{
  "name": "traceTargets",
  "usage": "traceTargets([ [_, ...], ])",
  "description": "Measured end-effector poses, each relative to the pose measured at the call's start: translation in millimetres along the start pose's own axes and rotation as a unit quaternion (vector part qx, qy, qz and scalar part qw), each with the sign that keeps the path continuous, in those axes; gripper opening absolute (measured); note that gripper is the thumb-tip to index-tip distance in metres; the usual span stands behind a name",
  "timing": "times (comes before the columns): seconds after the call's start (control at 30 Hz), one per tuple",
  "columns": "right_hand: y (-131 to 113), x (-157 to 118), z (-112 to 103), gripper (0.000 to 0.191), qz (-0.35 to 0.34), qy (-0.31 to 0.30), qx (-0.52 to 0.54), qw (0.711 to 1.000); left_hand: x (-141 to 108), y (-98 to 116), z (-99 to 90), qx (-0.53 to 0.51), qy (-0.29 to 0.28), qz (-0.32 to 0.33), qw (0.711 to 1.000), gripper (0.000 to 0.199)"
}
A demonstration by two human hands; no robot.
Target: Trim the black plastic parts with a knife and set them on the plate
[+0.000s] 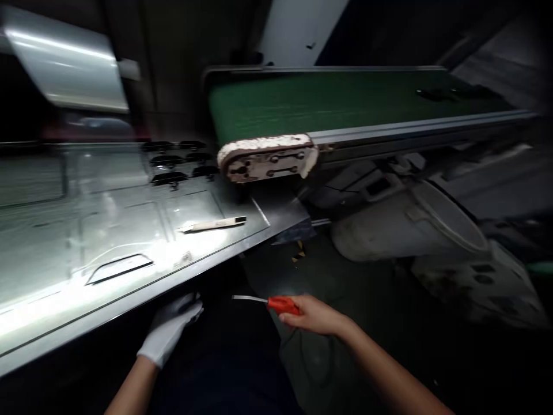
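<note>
Right hand (pixel 317 316) grips red-handled screwdriver (pixel 276 303) below table (pixel 129 300)

Open: near floor gap between metal panel (pixel 108 230) edge, left, and drum (pixel 389 225), right. Blocked far: conveyor (pixel 345 104) end overhanging panel.

Worn on the head, looked forward and down, close above both hands at six o'clock, metal sheet (pixel 108 230) at nine, conveyor belt (pixel 345 104) toward one.
</note>
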State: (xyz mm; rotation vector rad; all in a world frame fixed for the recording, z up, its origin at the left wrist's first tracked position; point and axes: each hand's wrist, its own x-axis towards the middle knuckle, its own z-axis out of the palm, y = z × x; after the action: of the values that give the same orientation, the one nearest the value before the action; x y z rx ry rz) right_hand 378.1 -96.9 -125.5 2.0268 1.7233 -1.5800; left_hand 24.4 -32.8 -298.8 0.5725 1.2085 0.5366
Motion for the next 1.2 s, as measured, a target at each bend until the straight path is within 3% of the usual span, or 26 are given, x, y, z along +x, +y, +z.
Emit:
traceTargets([
  [0.1,32,-13,-21,0.049,0.001,0.11,0.12,0.987,-35,15,32.0,-0.097,-0.07,-0.019,0.993,0.074],
  [0.2,41,-8,-40,0.056,-0.023,0.333,0.177,0.926,-85,36,57.0,-0.162,-0.093,-0.012,0.982,0.058],
  [0.27,35,13,-49,0.056,-0.061,0.482,0.184,0.854,-112,52,65.4,-0.234,-0.083,0.058,0.967,0.044],
  [0.33,26,44,-55,0.056,-0.096,0.576,0.173,0.793,-132,69,68.2,-0.292,-0.08,0.169,0.938,0.033],
  [0.4,22,79,-56,0.052,-0.083,0.6,0.151,0.781,-143,86,67.5,-0.315,-0.082,0.264,0.908,0.027],
  [0.47,23,109,-50,0.045,-0.035,0.558,0.145,0.816,-148,101,64.2,-0.318,-0.072,0.322,0.889,0.024],
  [0.57,23,132,-32,0.039,0.0,0.394,0.213,0.894,-151,114,56.9,-0.314,-0.047,0.367,0.875,0.023],
  [0.67,-3,117,-10,0.037,-0.015,0.198,0.228,0.953,-152,118,51.2,-0.32,-0.025,0.371,0.871,0.023],
  [0.73,-44,92,2,0.036,-0.086,0.118,0.174,0.974,-153,118,49.2,-0.325,-0.009,0.369,0.87,0.023],
  [0.8,-98,64,10,0.028,-0.221,0.118,0.109,0.962,-155,117,47.8,-0.33,0.001,0.372,0.868,0.023],
  [0.9,-180,36,18,0.019,-0.45,0.15,0.051,0.879,-157,114,44.0,-0.334,0.014,0.387,0.859,0.026],
  [0.97,-220,30,24,0.019,-0.545,0.143,0.02,0.826,-159,111,39.3,-0.321,0.042,0.396,0.859,0.03],
  [1.07,-250,37,37,0.013,-0.603,0.13,-0.04,0.786,-162,105,29.2,-0.28,0.103,0.418,0.858,0.029],
  [1.2,-261,56,54,0.008,-0.592,0.106,-0.103,0.793,-161,94,12.9,-0.247,0.15,0.433,0.854,0.028],
])
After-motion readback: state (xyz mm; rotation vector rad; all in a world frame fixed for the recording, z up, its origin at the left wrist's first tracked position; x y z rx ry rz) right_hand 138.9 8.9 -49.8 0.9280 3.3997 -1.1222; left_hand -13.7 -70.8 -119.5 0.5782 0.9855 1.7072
